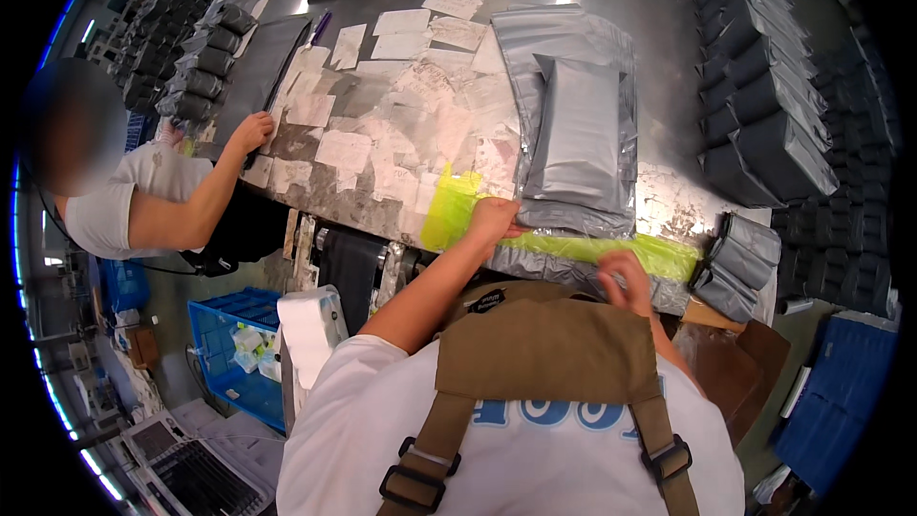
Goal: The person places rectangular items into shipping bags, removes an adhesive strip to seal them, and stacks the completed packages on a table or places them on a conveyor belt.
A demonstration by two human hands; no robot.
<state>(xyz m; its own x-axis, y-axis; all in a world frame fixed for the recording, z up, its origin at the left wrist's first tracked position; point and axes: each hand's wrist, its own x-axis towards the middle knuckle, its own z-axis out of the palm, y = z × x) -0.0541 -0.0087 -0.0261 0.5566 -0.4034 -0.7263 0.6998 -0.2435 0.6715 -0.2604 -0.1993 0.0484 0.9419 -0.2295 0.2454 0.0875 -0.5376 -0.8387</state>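
A stack of flat grey plastic bags (pixel 511 33) lies in front of me on the metal table, with a folded grey plastic packet (pixel 578 134) on top. At the stack's near left corner, my left hand (pixel 495 220) has its fingers closed on the edge of a grey plastic bag. My right hand (pixel 626 277) hovers at the table's near edge, fingers curled; whatever they hold, if anything, is hidden. Between the hands runs yellow-green tape (pixel 592 247) along that edge, and a wider yellow-green patch (pixel 449 205) sits left of my left hand.
Paper slips (pixel 344 148) are stuck on the table (pixel 659 57). Rows of grey packets (pixel 755 86) stand at the right, with more packets (pixel 205 62) at the far left. A co-worker's hand (pixel 251 132) rests by a dark sheet (pixel 263 67). A blue crate (pixel 224 349) stands below left.
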